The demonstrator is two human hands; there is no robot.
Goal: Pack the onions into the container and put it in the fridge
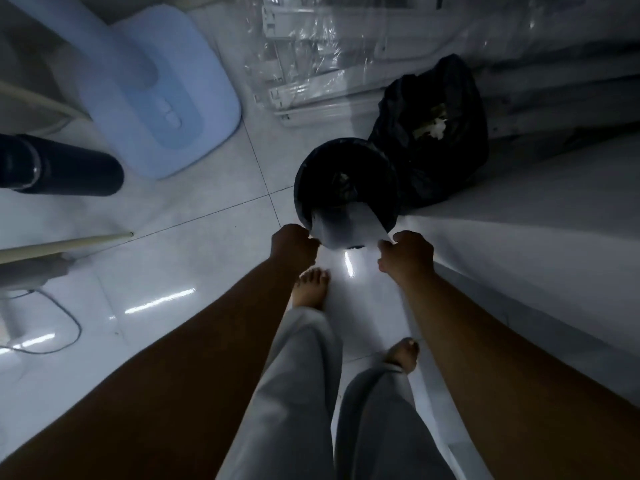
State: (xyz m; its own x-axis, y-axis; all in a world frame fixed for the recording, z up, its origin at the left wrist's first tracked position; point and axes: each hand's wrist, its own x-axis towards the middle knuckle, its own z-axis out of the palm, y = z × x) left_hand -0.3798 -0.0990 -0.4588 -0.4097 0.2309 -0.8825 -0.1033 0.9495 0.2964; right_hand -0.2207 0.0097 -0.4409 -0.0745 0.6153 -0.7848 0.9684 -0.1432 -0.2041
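No onions, container or fridge show in the head view. I look straight down at a tiled floor. My left hand (pixel 294 242) and my right hand (pixel 407 252) each pinch a near corner of a white flat sheet (pixel 346 225). The sheet tilts down into the mouth of a round bin with a black liner (pixel 304 174). Some pale scraps lie in the bin's dark bottom. I cannot tell whether the sheet is paper or a thin board.
A stuffed black rubbish bag (pixel 446 126) leans behind the bin. A pale blue stool (pixel 162 88) and a dark cylinder (pixel 62 166) stand at left. Plastic-wrapped white parts (pixel 311 53) lie at the back. A white surface (pixel 536 220) runs along the right. My bare feet stand below the hands.
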